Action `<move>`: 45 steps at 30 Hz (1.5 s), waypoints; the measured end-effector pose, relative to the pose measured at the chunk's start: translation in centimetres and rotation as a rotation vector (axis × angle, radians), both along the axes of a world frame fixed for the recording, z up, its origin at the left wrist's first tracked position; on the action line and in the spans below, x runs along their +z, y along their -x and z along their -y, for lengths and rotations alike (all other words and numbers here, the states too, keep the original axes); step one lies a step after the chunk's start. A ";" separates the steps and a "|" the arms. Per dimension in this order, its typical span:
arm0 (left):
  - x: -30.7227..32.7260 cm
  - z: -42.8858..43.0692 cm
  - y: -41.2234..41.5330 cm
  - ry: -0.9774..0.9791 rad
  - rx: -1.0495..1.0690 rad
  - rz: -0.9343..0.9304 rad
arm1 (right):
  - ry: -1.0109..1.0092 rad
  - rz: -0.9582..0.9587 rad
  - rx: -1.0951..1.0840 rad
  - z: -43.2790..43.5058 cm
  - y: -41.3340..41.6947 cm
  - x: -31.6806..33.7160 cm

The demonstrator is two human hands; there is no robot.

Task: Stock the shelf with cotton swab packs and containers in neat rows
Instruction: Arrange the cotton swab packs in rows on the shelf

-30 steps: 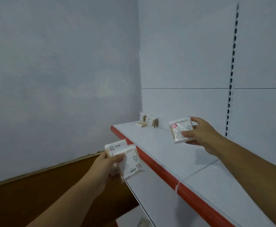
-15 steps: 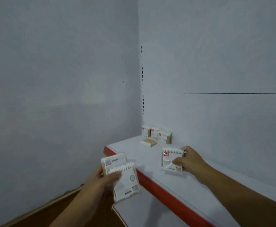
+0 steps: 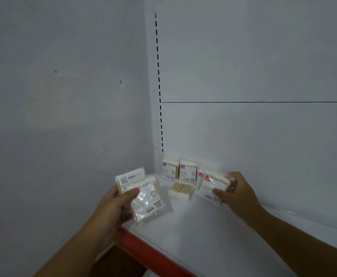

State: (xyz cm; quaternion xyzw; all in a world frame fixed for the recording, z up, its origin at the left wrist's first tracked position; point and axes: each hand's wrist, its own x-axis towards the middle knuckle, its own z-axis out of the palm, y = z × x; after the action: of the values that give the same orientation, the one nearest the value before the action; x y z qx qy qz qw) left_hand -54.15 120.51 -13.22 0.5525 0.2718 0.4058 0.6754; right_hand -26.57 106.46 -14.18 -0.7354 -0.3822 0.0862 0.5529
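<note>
The pale wall [image 3: 64, 96] fills your left side and meets the white back panel [image 3: 243, 56] of the shelving in a corner. A slotted upright [image 3: 158, 76] runs down that corner as a column of dark slots, and a thin horizontal seam crosses the back panel. Below, the white shelf [image 3: 213, 242] stretches from that corner toward you and off to the right, with its red front edge [image 3: 143, 250] low in view.

Your two bare forearms reach in from the bottom. Your left grip [image 3: 111, 208] hangs over the shelf's left front corner, fingers and thumb curled around two cotton swab packs held one before the other. The front pack [image 3: 147, 200] is tilted, cotton tips uppermost, with your thumb across its upper face. The rear pack [image 3: 129, 176] peeks out above it and to the left.

Your right grip [image 3: 237, 194] is closed on a single held pack [image 3: 213, 186], thumb on its lower front and fingers over its top right corner. You hold it tilted, near the back panel. I cannot tell whether its lower edge touches the shelf.

Against the back panel, the corner pack [image 3: 169, 169] and a second standing pack [image 3: 187, 171] stand upright side by side. A third standing pack [image 3: 200, 174] shows only as a sliver behind the held pack. Just in front of them a flat pack [image 3: 180, 189] lies on the shelf, between your two grips.
</note>
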 end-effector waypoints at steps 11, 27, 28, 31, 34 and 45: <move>0.2 -12.0 -0.7 -0.028 -0.207 -0.094 | 0.183 0.506 0.003 -15.1 3.2 3.5; -2.5 -18.5 -10.2 -0.004 -0.458 0.047 | 0.558 1.066 0.052 -10.5 4.0 3.8; -2.7 -18.3 -10.9 -0.006 -0.440 0.057 | 0.692 1.082 0.129 -9.7 4.1 3.1; -3.2 -18.0 -12.2 -0.028 -0.430 0.067 | 0.814 1.055 0.179 -9.1 4.3 0.9; -3.8 -17.9 -12.3 -0.082 -0.441 0.053 | 0.690 1.044 0.120 -9.4 4.7 0.4; -4.5 -17.8 -11.8 -0.088 -0.523 0.129 | 0.574 0.901 -0.217 -13.3 2.3 4.1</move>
State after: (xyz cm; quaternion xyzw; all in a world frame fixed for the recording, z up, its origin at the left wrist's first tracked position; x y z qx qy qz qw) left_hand -42.36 138.33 -17.71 0.6058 0.0584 0.2630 0.7486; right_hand -28.83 119.73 -10.05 -0.8561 -0.4644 -0.1941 0.1171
